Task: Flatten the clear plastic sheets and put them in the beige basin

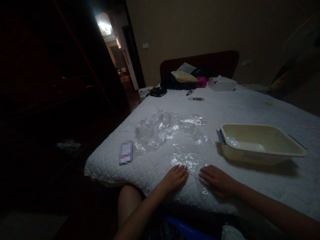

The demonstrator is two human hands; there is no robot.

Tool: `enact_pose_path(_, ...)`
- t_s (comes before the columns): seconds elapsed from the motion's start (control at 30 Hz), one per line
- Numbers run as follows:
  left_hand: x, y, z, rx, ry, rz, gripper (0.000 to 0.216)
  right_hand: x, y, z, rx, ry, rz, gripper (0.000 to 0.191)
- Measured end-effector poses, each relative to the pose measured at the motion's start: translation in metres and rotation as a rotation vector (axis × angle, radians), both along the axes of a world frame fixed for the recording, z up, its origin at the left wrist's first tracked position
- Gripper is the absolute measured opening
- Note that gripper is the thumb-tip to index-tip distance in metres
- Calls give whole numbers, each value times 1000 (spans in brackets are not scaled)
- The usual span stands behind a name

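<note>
- Left hand (176,176), right hand (218,180): each grip released, fingers on clear plastic (186,156) by the bed's (146,171) near edge;
- crumpled plastic (151,133) toward left edge;
- tub (265,157) toward right.

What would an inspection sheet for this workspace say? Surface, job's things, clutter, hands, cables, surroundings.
Surface: white quilted bed cover, dimly lit
Job's things: clear plastic piece before the hands; crumpled clear plastic beyond; cream tub at right, some clear plastic inside
Clutter: pixelated flat item at left; black bag, pink bundle, white box toward the headboard
Hands: left hand and right hand palm-down, fingers extended, by the plastic's near end
Cables: nothing seen
Surroundings: dark headboard, wall, lit doorway
</note>
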State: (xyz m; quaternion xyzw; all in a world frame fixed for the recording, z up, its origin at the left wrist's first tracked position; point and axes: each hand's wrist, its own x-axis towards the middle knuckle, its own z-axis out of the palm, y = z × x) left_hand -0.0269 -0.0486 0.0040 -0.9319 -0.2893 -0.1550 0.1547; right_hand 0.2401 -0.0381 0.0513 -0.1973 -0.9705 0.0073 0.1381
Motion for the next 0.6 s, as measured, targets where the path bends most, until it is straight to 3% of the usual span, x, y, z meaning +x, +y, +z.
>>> enact_pose_path(0.33, 0, 1, -4, -24, -24, 14, 27, -12, 5, -19, 61, 59, -105, 24)
enact_pose_path(0.6, 0, 1, -3, -21, -15, 5, 26, -26, 10, -4, -237, 303, -388, 25)
